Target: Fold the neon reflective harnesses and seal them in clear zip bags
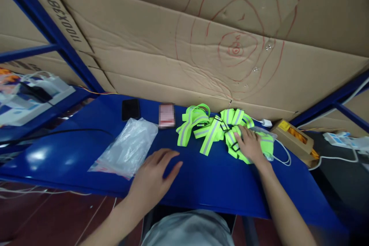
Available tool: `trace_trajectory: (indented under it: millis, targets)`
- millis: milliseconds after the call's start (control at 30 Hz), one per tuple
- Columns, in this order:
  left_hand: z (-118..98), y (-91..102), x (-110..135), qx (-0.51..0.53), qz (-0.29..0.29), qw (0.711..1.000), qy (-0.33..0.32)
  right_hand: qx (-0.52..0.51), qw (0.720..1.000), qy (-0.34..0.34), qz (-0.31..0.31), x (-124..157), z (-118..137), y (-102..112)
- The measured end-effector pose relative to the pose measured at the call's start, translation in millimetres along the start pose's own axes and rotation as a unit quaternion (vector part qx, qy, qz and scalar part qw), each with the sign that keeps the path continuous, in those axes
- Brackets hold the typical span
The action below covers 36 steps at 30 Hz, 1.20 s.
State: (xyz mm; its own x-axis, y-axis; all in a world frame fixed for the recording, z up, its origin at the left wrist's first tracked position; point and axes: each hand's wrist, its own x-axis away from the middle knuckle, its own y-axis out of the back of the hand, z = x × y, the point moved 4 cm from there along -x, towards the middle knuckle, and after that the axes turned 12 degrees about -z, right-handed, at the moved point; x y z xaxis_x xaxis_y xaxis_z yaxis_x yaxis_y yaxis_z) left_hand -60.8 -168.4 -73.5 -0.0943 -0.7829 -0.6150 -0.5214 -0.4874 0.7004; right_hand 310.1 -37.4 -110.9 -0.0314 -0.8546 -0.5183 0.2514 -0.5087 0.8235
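Note:
My left hand (pixel 154 173) hovers over the blue table, fingers loosely bent and thumb apart, holding nothing. It is nearest to a stack of clear plastic bags (pixel 129 146), just to its left. My right hand (pixel 249 144) rests on a bundle of neon-yellow reflective straps (pixel 234 142), its fingers spread over it. Left of that bundle lie more reflective straps (pixel 213 134) with grey stripes and black buckles, and another looped strap (pixel 194 119). Under and right of my right hand, part of the yellow material is in a clear plastic bag (pixel 268 140).
A black flat object (pixel 130 109) and a pixelated pink box (pixel 167 115) lie along the back of the blue table (pixel 198 184). On the right are an open-windowed carton (pixel 296 142) and a white cable (pixel 285 153). A cardboard wall (pixel 144 57) with red rings stands behind.

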Motion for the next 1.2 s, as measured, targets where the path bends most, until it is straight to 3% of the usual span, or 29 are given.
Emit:
trace_trajectory:
  millis: [100, 200, 267, 367, 433, 500, 533, 600, 667, 733, 833, 900, 1000, 1100, 1200]
  targets:
    - [-20, -38.5, -30, 0.004, 0.042, 0.996, -0.078, -0.036, 0.999, -0.033, -0.010, -5, -24, 8]
    - [-31, -73.5, -45, 0.023, 0.083, 0.987, -0.133, 0.033, 0.987, -0.143, -0.071, -7, -65, 23]
    - [-31, -94.9, -47, 0.050, 0.118, 0.983, -0.135, 0.063, 0.979, -0.177, -0.082, -5, -87, 27]
    - [-27, -124.1, -47, 0.129, 0.166, 0.972, -0.100, 0.046, 0.983, -0.145, -0.100, -7, -94, 28]
    - [-26, -139.8, -51, 0.171, 0.176, 0.966, -0.076, 0.034, 0.982, -0.118, -0.146, -11, -83, 38]
    - [-26, -150.1, -58, 0.200, 0.172, 0.963, -0.060, 0.033, 0.966, -0.088, -0.240, -14, -62, 60]
    - [-27, -152.5, -62, 0.220, 0.169, 0.960, -0.048, 0.031, 0.951, -0.060, -0.301, -13, -47, 75]
    - [-28, -150.7, -69, 0.266, 0.158, 0.951, -0.017, 0.006, 0.891, 0.046, -0.452, -6, -7, 105]
    - [-26, -141.6, -74, 0.322, 0.141, 0.936, 0.024, -0.042, 0.853, 0.137, -0.502, 3, 33, 119]
    - [-22, -129.6, -76, 0.389, 0.132, 0.909, 0.069, -0.128, 0.866, 0.185, -0.446, 9, 68, 112]
    - [-11, -117.6, -80, 0.481, 0.138, 0.856, 0.128, -0.212, 0.879, 0.323, -0.279, 24, 111, 70]
    - [-2, -116.9, -82, 0.514, 0.140, 0.831, 0.162, -0.195, 0.885, 0.375, -0.194, 34, 124, 39]
    - [8, -123.0, -82, 0.527, 0.121, 0.813, 0.215, -0.138, 0.913, 0.343, -0.172, 39, 124, 15]
    - [9, -125.5, -79, 0.518, 0.077, 0.815, 0.250, -0.150, 0.931, 0.299, -0.147, 41, 125, 15]
    - [1, -118.1, -74, 0.500, 0.054, 0.831, 0.238, -0.204, 0.935, 0.274, -0.097, 44, 134, 19]
